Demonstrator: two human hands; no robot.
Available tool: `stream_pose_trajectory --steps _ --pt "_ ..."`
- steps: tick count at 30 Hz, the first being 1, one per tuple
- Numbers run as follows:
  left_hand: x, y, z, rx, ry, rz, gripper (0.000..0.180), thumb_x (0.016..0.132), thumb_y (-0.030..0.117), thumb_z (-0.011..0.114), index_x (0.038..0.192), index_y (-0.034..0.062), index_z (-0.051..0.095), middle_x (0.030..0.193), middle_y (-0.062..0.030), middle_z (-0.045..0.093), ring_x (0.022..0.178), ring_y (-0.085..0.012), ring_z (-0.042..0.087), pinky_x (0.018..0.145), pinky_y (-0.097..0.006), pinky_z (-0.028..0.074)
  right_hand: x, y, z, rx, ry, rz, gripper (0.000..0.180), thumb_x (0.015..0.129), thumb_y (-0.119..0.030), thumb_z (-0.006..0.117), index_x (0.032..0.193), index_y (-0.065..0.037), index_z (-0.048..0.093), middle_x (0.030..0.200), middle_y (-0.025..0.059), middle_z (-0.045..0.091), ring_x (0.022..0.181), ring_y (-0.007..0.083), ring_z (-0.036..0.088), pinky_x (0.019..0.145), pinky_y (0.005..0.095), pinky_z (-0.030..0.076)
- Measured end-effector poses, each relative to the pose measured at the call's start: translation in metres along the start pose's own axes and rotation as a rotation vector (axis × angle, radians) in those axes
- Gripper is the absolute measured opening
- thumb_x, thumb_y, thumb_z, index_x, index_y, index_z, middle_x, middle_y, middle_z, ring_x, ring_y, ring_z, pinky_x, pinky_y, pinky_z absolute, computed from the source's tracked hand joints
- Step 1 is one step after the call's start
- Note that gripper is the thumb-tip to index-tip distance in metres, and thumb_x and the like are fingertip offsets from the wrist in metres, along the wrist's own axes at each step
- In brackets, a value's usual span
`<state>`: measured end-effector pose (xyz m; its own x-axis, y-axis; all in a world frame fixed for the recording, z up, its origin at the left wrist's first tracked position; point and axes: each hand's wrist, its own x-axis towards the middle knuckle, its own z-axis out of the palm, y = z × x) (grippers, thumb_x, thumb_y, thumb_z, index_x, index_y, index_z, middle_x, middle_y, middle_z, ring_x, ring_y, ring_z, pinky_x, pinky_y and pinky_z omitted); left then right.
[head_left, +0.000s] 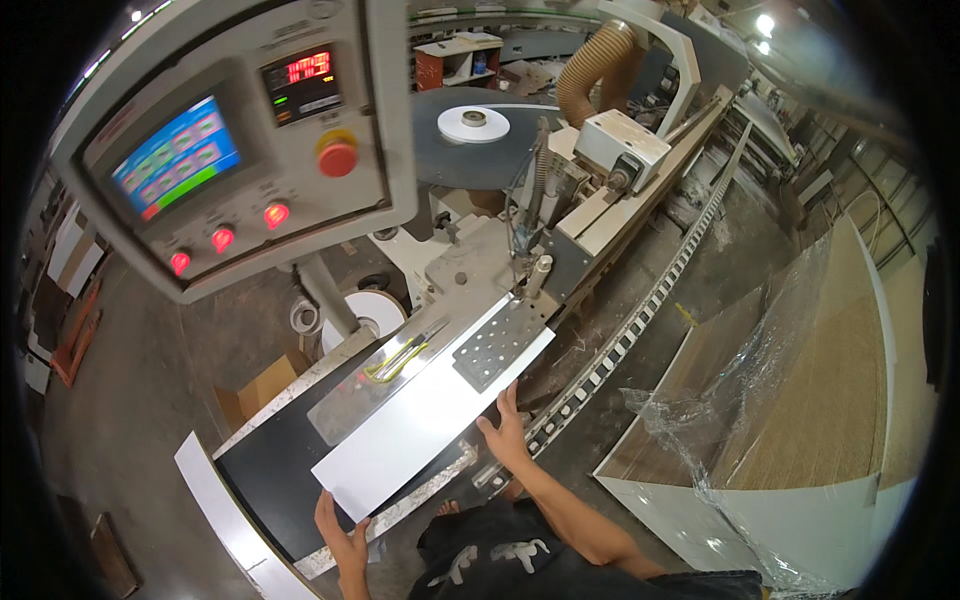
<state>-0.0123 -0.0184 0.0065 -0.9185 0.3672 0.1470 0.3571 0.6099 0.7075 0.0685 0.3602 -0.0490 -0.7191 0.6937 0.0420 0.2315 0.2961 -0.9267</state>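
A long white panel (425, 420) lies flat on the feed table (265, 455) of a large edge-banding machine (560, 215), pointing toward its infeed. My left hand (343, 535) grips the panel's near end at the bottom corner. My right hand (506, 432) rests with spread fingers against the panel's right long edge, about midway. The far end of the panel sits beside a perforated metal plate (500, 345).
A grey control panel (235, 140) with a coloured screen, red lights and a red stop button hangs upper left. A roll of white edge tape (473, 123) sits on a round disc. A roller rail (640, 310) runs diagonally. Plastic-wrapped stacked boards (790, 420) stand right. Yellow-handled tool (395, 358) lies on the table.
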Motion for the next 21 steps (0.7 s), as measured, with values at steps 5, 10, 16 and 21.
stream_pose_trajectory --steps 5,10,16,21 --pt "0.011 0.042 0.032 0.048 0.0 0.02 0.088 0.072 -0.001 0.081 0.152 0.0008 0.045 0.153 -0.0219 0.048 0.141 -0.0406 0.043 0.119 -0.048 0.032 0.036 0.001 -0.038 0.012 0.036 -0.006 0.084 0.094 -0.006 0.069 0.159 0.012 0.02 0.172 0.031 0.001 0.16 0.0407 0.014 0.126 0.0388 0.022" --pt "0.036 0.076 0.075 0.129 0.014 0.148 0.065 0.074 0.013 0.083 0.133 0.0034 0.057 0.145 -0.0215 0.056 0.132 -0.0426 0.049 0.115 -0.05 0.032 0.081 0.028 -0.068 0.09 0.026 0.074 0.087 0.096 -0.015 0.071 0.156 0.019 0.019 0.171 0.0316 -0.003 0.159 0.0443 0.011 0.128 0.0427 0.02" --pt "0.072 0.101 0.128 0.13 -0.011 0.259 0.044 0.072 0.022 0.085 0.108 0.0081 0.063 0.144 -0.0228 0.056 0.13 -0.0402 0.052 0.118 -0.059 0.024 0.135 0.036 -0.168 0.093 -0.148 0.206 0.092 0.096 -0.037 0.076 0.164 -0.001 0.025 0.175 0.021 0.003 0.161 0.0361 0.011 0.129 0.0444 0.02" --pt "0.097 0.121 0.177 0.061 -0.02 0.328 0.031 0.075 0.019 0.087 0.085 0.0055 0.061 0.135 -0.0264 0.055 0.114 -0.0437 0.049 0.101 -0.061 0.035 0.079 0.026 -0.22 0.085 0.213 0.02 0.081 0.098 -0.039 0.074 0.159 0.0 0.037 0.165 0.0205 0.039 0.152 0.0283 0.038 0.122 0.0413 0.035"
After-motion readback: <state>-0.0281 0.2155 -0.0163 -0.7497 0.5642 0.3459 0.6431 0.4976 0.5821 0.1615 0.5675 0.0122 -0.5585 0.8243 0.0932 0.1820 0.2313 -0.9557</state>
